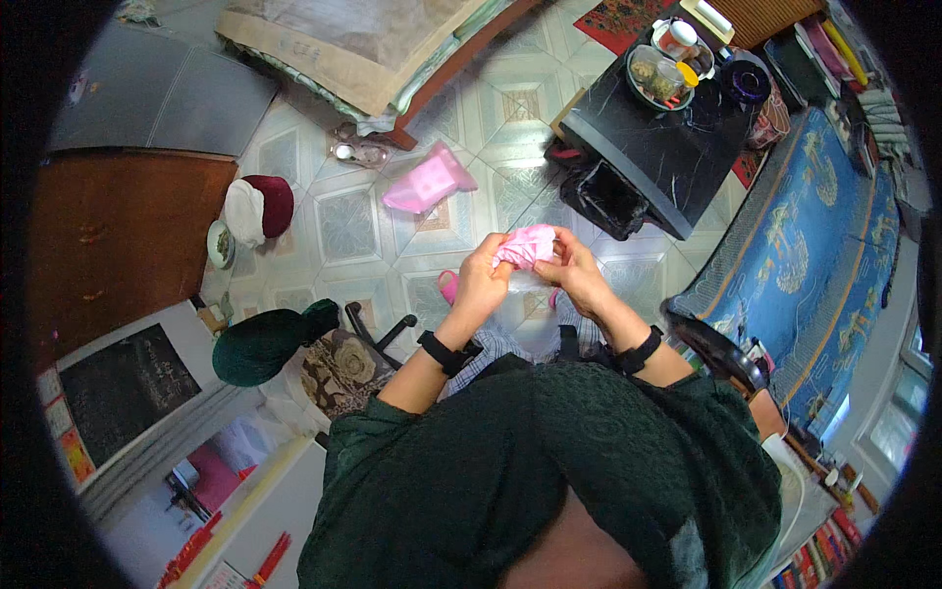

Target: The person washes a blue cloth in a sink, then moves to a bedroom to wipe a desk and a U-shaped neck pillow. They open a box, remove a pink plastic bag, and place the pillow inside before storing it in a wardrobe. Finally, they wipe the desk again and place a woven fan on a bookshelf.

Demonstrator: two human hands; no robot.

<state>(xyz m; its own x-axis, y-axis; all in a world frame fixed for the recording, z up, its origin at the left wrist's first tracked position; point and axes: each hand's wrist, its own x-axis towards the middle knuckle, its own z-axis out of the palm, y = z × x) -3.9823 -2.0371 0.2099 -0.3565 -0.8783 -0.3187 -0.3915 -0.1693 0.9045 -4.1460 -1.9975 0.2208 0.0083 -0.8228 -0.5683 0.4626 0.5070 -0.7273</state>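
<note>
Both my hands hold a crumpled pink-and-white piece of thin material (526, 248) in front of my body, above the floor. My left hand (484, 276) grips its left end, with the thumb against the lower side. At its right end my right hand (578, 269) has thumb and fingers closed on the edge. Whether it is cloth or plastic I cannot tell. Beyond it, on the tiled floor, lies a pink translucent bag (430, 180) with something pale inside. Each wrist wears a black band.
A black marble-patterned table (662, 158) with jars stands ahead right, black bags beside it. Farther right is a sofa with a blue cover (795, 250). A bed (346, 51) is ahead left. To the left are a wooden cabinet (132, 243), a bowl (220, 244) and a chair with a patterned cushion (346, 372).
</note>
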